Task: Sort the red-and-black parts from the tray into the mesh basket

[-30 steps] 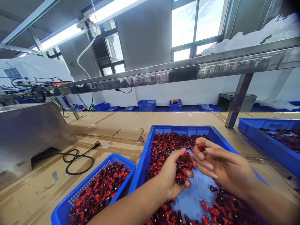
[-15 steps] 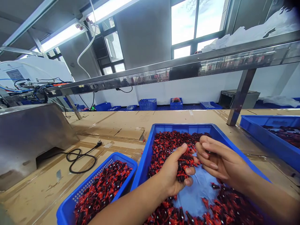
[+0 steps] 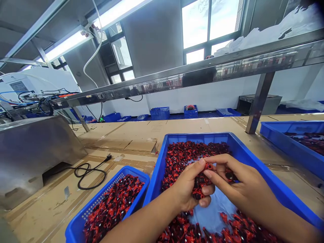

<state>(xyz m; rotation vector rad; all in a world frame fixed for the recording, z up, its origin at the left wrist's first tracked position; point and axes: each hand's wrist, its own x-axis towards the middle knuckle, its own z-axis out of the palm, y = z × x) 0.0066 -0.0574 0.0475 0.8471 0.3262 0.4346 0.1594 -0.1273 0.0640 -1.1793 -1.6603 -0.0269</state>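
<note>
Cardboard sheets (image 3: 131, 135) cover the long workbench under a steel shelf rail (image 3: 177, 81). Far left of the hands stands a metal housing (image 3: 37, 148), with a coiled black power cord (image 3: 88, 172) lying between it and the small blue basket (image 3: 78, 226) of red-and-black parts. Just left of the grip rises the near wall of the large blue tray (image 3: 158, 172). Over that tray the left hand (image 3: 187, 187) is cupped, fingers curled around a fistful of the red-and-black parts (image 3: 197, 182). The right hand (image 3: 238, 189) touches it, fingertips pinched into that same clump. Further right sits another blue tray (image 3: 286, 141) beyond a steel post (image 3: 259, 101).
</note>
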